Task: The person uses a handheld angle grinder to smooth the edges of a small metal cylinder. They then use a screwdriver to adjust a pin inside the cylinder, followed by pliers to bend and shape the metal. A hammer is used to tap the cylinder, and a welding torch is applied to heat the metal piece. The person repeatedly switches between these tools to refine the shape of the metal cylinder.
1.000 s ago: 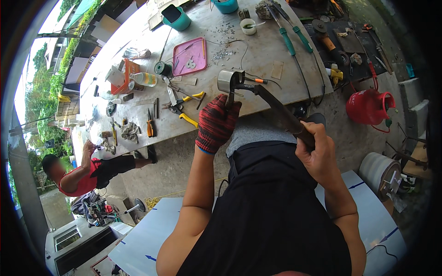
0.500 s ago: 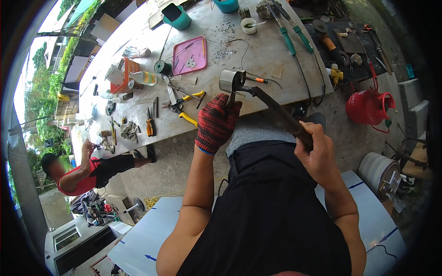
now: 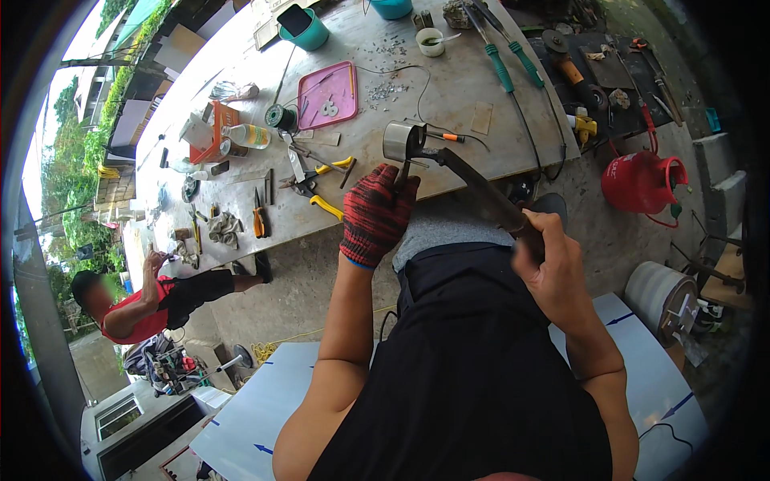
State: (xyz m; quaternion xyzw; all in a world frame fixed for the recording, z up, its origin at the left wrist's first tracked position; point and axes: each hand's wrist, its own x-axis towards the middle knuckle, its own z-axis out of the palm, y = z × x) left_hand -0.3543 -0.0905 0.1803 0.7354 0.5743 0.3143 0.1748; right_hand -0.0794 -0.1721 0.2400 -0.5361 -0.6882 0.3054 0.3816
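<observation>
My left hand [image 3: 375, 215], in a red-and-black knit glove, is closed around a narrow metal handle below a shiny steel cylinder [image 3: 399, 140], held raised near the table's front edge. My bare right hand [image 3: 553, 268] grips the lower end of a long dark bar [image 3: 477, 184], its thumb blurred. The bar's narrow upper end is at the cylinder's lower right; I cannot tell whether they touch. Behind lie a cable with an orange-banded tip [image 3: 453, 138], yellow-handled pliers [image 3: 327, 206], a pink tray [image 3: 345, 96] and small metal bits [image 3: 385, 94].
The metal-topped table [image 3: 449, 168] also holds green-handled tools [image 3: 499, 68], a teal bucket [image 3: 309, 34] and a spool [image 3: 278, 117]. A red gas cylinder [image 3: 642, 184] stands right, below a dark bench [image 3: 609, 72] with a grinder. A co-worker [image 3: 136, 313] works at left.
The steel cylinder and the bar's tip have shifted very slightly. My right hand has moved a little, its thumb now blurred; both hands keep their grips.
</observation>
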